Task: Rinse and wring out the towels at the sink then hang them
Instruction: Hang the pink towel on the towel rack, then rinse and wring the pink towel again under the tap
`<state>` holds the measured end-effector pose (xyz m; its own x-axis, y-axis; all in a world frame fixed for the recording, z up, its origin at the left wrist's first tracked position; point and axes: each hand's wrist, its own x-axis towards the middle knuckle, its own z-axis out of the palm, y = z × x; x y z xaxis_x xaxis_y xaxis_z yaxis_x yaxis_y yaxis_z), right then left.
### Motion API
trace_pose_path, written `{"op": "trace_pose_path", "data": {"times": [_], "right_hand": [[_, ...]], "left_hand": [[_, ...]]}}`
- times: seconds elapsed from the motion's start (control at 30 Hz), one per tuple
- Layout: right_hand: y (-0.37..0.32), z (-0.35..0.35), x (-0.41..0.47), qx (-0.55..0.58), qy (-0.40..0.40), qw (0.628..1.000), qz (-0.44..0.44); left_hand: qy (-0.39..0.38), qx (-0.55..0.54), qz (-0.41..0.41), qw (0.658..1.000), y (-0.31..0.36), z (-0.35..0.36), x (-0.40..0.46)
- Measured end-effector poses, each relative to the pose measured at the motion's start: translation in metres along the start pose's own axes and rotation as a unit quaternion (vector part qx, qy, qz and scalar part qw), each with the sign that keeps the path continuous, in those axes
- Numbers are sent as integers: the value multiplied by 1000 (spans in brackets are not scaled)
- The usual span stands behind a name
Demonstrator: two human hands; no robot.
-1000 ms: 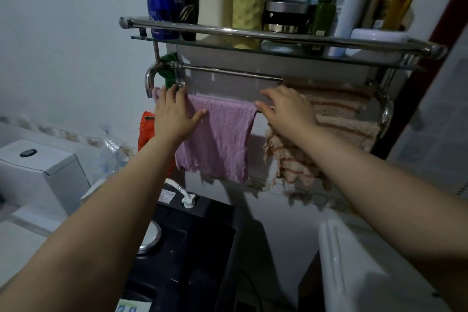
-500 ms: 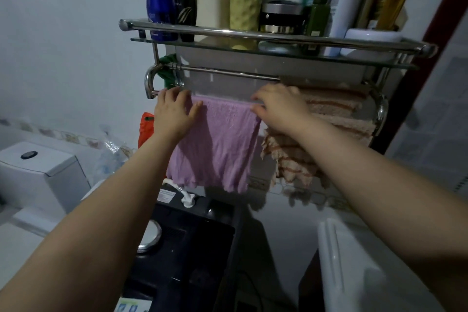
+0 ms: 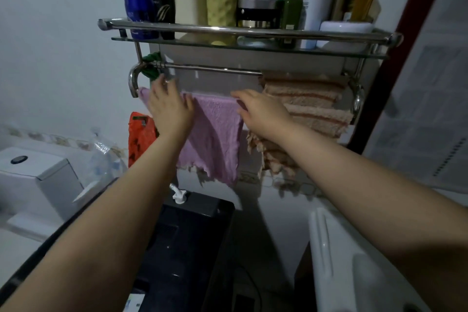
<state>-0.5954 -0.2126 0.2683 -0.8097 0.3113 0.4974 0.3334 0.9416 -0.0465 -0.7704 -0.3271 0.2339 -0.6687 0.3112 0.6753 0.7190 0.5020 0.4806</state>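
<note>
Two hands rest on the purple towel (image 3: 215,134) draped over the front rail (image 3: 133,81): left hand (image 3: 169,111) flat, grip open; right hand (image 3: 263,114) likewise open-fingered, beside the striped towel (image 3: 309,109).

The bottles (image 3: 316,0) on the shelf are cut off at twelve o'clock. The left hand (image 3: 169,109) hides the purple towel's (image 3: 215,139) left part, and the labels are too blurred to read.

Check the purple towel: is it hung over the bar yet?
Hung: the purple towel drapes over the front bar, both hands on its top edge.
</note>
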Motion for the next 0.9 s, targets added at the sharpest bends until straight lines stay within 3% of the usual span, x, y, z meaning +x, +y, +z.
{"op": "trace_pose_path", "data": {"times": [0.13, 0.23, 0.3, 0.5, 0.73, 0.9], "right_hand": [[7, -7, -33, 155, 128, 979, -19], [25, -16, -72, 193, 213, 957, 28], [42, -18, -104, 207, 224, 950, 69], [105, -19, -203, 224, 119, 937, 241], [192, -39, -315, 369, 37, 841, 393], [260, -47, -393, 371, -5, 820, 435]], "left_hand": [[-5, -154, 140, 978, 56, 4, -37], [-73, -247, 155, 954, 95, 4, -73], [-122, -270, 177, 938, 121, 10, -101], [-323, -230, 221, 891, 187, 53, -181], [-440, -228, 216, 841, 272, 99, -278], [-493, -220, 157, 827, 329, 134, -352]]}}
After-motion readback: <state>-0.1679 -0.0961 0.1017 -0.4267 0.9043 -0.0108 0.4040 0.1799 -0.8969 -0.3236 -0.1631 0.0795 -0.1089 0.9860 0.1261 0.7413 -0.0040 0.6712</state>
